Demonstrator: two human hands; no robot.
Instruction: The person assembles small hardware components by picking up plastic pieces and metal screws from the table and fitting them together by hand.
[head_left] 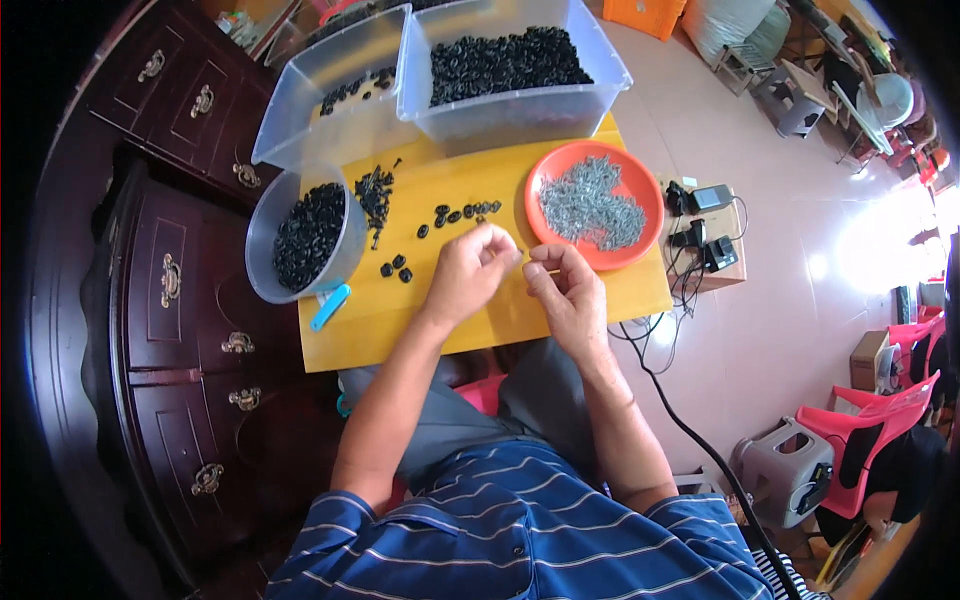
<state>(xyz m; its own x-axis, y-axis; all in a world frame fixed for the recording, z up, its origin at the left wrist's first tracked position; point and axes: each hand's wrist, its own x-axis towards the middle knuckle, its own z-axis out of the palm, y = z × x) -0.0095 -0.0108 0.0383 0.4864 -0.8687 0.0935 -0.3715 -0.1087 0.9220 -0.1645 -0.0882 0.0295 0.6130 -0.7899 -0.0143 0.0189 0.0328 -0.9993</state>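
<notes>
Over the right half of the yellow table (390,335), my left hand (470,272) and my right hand (571,300) are raised with their fingertips almost meeting. Each pinches thumb against finger; whatever lies between them is too small to make out. Just beyond my right hand stands an orange-red plate (648,190) heaped with thin silvery metal pins (592,205). A row of small black round parts (455,216) lies past my left hand. Several more black parts (404,274) sit loose to its left. Farther back is a pile of small black screw-like pieces (374,200).
A clear round tub (352,240) of black parts stands at the table's left, beside a light-blue-handled tool (330,307). Two clear bins (515,125) holding black parts line the far edge. Chargers (712,197) and cables sit right of the table; dark cabinets (165,330) rise at left.
</notes>
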